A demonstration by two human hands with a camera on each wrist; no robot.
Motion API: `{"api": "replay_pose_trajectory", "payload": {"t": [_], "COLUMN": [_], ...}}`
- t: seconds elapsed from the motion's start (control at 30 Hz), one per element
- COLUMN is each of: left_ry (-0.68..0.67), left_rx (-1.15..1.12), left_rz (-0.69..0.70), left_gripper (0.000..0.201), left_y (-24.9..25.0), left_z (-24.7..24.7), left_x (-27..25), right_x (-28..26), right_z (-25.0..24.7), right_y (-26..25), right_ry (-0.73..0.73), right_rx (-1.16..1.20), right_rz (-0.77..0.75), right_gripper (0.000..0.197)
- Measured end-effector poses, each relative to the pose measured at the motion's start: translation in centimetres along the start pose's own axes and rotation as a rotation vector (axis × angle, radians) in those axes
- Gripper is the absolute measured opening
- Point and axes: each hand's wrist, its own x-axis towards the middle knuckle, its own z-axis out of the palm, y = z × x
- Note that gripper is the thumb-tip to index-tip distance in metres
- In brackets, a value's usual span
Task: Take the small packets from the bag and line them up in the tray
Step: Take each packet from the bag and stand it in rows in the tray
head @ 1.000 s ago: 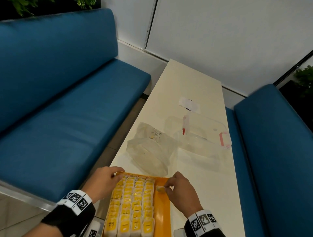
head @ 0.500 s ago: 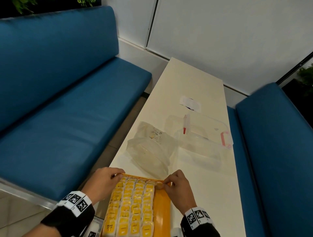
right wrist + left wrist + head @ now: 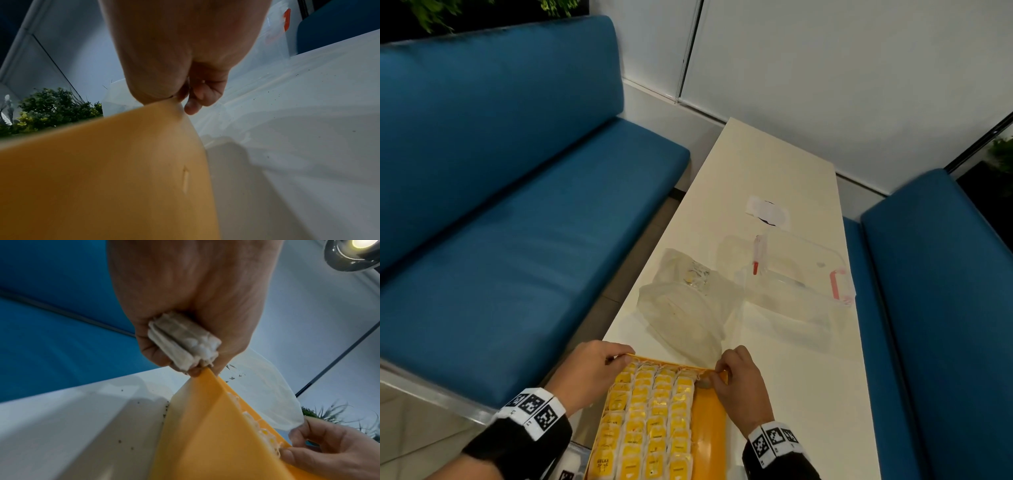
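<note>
The left hand point(image 3: 589, 371) was curled shut around a small stack of white packets point(image 3: 183, 344), seen only in the left wrist view, its fingertips also touching the far left corner of the orange tray point(image 3: 710, 431). The tray lay at the near end of the white bench point(image 3: 774, 192), its long axis running away from the person toward the far wall. Four columns of yellow-and-white packets in the tray point(image 3: 650, 421) filled its left part, each column following the tray's long axis; a bare orange strip remained along the right side.

The right hand point(image 3: 739, 383) was at the tray's far right corner, fingers bent and pinched together at the rim beside the top of the last column. In the head view a small pale thing showed at its fingertips, but whether this was a packet being held could not be told. In the right wrist view the thumb and fingers met just above the tray's edge.

Just beyond the tray a crumpled clear plastic bag point(image 3: 681, 308) lay on the bench, its near edge touching the tray's far rim. To its right stood a clear plastic container with red latches point(image 3: 801, 274), and farther along the bench a white label point(image 3: 767, 210).
</note>
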Motion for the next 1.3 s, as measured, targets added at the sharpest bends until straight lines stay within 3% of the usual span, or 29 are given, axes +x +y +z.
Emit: {"api": "replay_pose_trajectory", "payload": {"t": [0.13, 0.23, 0.33, 0.47, 0.57, 0.67, 0.73, 0.83, 0.93, 1.0, 1.13, 1.3], "left_ry": [0.106, 0.135, 0.055, -0.129, -0.21, -0.215, -0.201, -0.204, -0.215, -0.215, -0.198, -0.188], "left_rx": [-0.055, -0.224, -0.471, -0.699, -0.731, -0.619, -0.527, -0.466, -0.461, -0.455, -0.479, -0.599], "left_rz": [-0.047, -0.066, -0.091, -0.071, -0.03, 0.04, 0.111, 0.178, 0.197, 0.211, 0.194, 0.111], "left_gripper": [0.02, 0.044, 0.065, 0.06, 0.059, 0.058, 0.059, 0.061, 0.065, 0.069, 0.062, 0.063], "left_y": [1.4, 2.4, 3.8, 6.6, 8.2, 9.2, 9.5, 9.7, 10.0, 10.1, 10.1, 10.1], "left_z": [-1.1, -2.2, -2.4, -1.4, -0.1, 0.9, 1.3, 1.6, 1.9, 2.0, 2.0, 1.5], "left_x": [-0.4, -0.7, -0.8, -1.4, -1.3, -0.9, -0.5, -0.3, -0.4, -0.5, -0.6, -0.7], "right_x": [0.1, -0.1, -0.7, -1.6, -1.4, -0.8, -0.6, -0.6, -0.6, -0.6, -0.4, -0.2], "right_z": [-0.1, -0.5, -1.2, -3.4, -5.7, -6.9, -6.7, -5.9, -5.4, -5.2, -5.2, -5.4], "right_y": [0.0, -0.1, -0.4, -2.2, -5.7, -9.1, -10.1, -10.6, -11.0, -11.1, -11.1, -10.6], "right_ry": [0.003, -0.005, 0.033, 0.234, 0.037, -0.236, -0.319, -0.346, -0.349, -0.351, -0.279, -0.241], "right_rx": [0.006, 0.028, 0.04, 0.114, 0.329, 0.577, 0.676, 0.774, 0.882, 0.93, 0.958, 0.997], "right_rz": [-0.002, -0.012, -0.025, -0.122, -0.092, 0.114, 0.26, 0.415, 0.494, 0.51, 0.499, 0.465], "right_gripper": [0.023, 0.02, 0.016, 0.015, 0.017, 0.008, 0.022, 0.029, 0.01, 0.002, 0.016, 0.014]}}
